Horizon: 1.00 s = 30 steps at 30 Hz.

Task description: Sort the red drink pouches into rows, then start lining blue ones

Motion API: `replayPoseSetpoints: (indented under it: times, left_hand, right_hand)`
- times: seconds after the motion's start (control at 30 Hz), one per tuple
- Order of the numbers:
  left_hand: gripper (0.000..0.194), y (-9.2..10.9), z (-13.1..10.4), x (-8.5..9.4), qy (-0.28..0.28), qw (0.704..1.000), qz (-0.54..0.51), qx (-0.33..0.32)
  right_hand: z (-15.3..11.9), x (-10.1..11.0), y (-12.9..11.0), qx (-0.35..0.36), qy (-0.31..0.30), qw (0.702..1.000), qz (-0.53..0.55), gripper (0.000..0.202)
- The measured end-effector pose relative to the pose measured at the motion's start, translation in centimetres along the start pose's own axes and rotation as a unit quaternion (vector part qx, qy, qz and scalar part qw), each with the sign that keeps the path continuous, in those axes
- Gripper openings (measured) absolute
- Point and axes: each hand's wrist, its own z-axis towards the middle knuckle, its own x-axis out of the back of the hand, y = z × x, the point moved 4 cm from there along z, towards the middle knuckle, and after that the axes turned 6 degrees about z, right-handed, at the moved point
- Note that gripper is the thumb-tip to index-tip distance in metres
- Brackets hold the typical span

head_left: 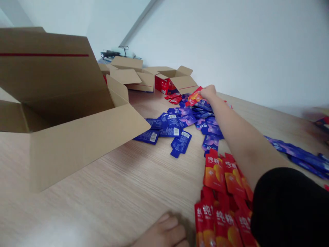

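Observation:
My right hand (pixel 208 92) reaches to the far side of the table, its fingers closed on a red pouch (pixel 195 97) with orange fruit printed on it. Beneath and around that hand lies a loose pile of blue pouches (pixel 187 120), some with barcodes facing up. Nearer to me, several red pouches (pixel 226 219) lie in overlapping rows below my right forearm. My left hand (pixel 164 233) rests on the table at the bottom edge, left of these rows, with loosely bent fingers and nothing visible in them; part of it is cut off.
A large open cardboard box (pixel 77 137) stands on the left, flaps spread. Smaller open boxes (pixel 177 80) sit at the back near the wall, with dark cables (pixel 111 54) behind. More blue pouches (pixel 303 154) lie on the right. A blurred object (pixel 322 121) shows at the right edge.

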Motion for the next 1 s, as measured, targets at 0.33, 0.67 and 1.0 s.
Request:
replayPoseSetpoints:
  times: [0.33,0.67,1.0]
  left_hand:
    - [0.028,-0.4,4.6,7.2,0.015,0.894,-0.356,0.272]
    - [0.049,8.0,10.8,6.9,-0.058,0.730,-0.606,0.311]
    - [0.048,11.1,11.2,2.8,-0.137,0.608,-0.687,0.373]
  right_hand:
    - [-20.3,16.1,7.9,-0.012,-0.021,0.980,0.199,0.015]
    - [-44.1,19.5,8.8,-0.046,-0.129,0.920,0.367,0.031]
    - [-52.1,26.4,10.1,0.378,-0.026,0.918,0.116,0.044]
